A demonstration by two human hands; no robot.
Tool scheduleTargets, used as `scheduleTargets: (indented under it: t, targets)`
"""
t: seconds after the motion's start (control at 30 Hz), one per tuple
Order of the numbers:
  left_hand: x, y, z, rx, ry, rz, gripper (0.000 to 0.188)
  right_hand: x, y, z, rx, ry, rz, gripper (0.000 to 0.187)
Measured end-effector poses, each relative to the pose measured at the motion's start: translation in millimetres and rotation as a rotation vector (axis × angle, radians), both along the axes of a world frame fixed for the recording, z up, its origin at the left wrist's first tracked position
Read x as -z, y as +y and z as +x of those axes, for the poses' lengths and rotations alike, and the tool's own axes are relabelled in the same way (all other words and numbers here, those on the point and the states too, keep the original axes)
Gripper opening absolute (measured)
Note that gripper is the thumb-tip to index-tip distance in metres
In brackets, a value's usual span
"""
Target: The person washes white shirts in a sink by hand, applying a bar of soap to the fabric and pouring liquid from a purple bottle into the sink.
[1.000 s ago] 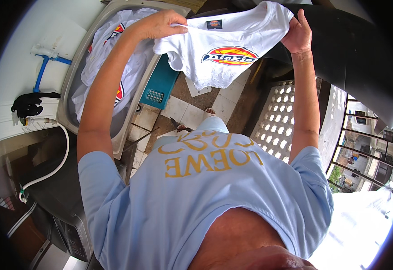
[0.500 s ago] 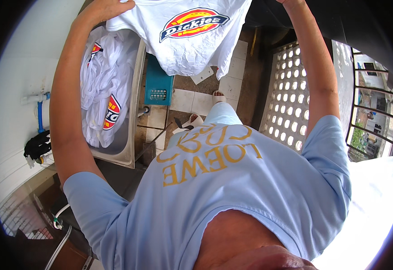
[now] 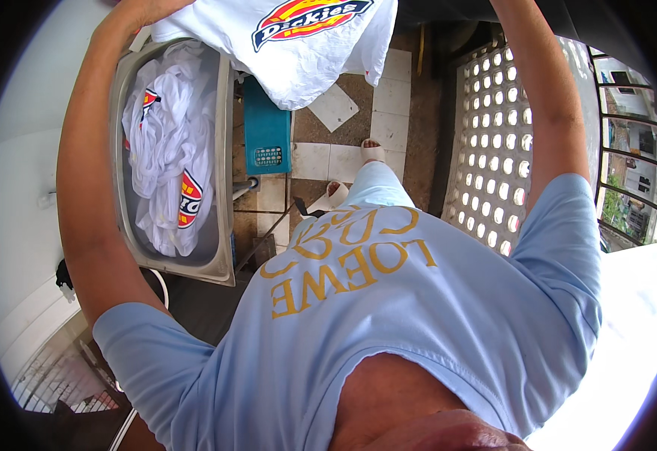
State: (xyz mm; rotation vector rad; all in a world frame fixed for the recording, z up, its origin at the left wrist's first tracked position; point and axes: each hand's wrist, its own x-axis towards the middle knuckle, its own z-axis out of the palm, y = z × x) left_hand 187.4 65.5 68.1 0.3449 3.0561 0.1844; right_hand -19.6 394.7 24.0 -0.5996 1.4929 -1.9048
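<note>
1. While both arms reach overhead, the left hand [image 3: 142, 9] grips the upper edge of a white T-shirt [image 3: 306, 52] with a colourful chest print.
2. The right hand is out of view past the top edge; its grasp cannot be told.
3. Below the left hand, a metal basin [image 3: 223, 150] holds more white shirts [image 3: 165, 173].
4. A teal crate [image 3: 267, 135] stands just beside the basin.

Tiled floor [image 3: 389, 98], perforated block wall [image 3: 494, 150], barred window [image 3: 629, 150], daylight.
</note>
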Motion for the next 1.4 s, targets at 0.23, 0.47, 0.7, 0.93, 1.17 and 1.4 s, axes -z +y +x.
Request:
scheduleTargets:
  t: [0.23, 0.47, 0.7, 0.93, 1.17, 1.4]
  targets:
    - [0, 5, -18, 0.049, 0.064, -0.048, 0.023, 8, 7, -41, -0.018, -0.029, 0.007, 0.04]
    - [-18, 2, -41, 0.046, -0.054, -0.239, 0.023, 5, 11, -49, 0.059, 0.016, 0.009, 0.039]
    - [45, 11, -39, 0.068, 0.314, -0.104, 0.018, 57, 25, -10, 0.339, 0.075, -0.164, 0.031]
    - [73, -16, -43, -0.076, 0.032, -0.206, 0.02, 100, 17, -22, 0.197, -0.136, -0.131, 0.029]
    - [71, -12, -67, -0.157, -0.03, -0.195, 0.031, 96, 21, -10, 0.204, -0.13, -0.183, 0.029]
    - [85, -16, -83, -0.246, 0.166, -0.066, 0.036, 71, 21, 86, 0.175, 0.112, -0.171, 0.038]
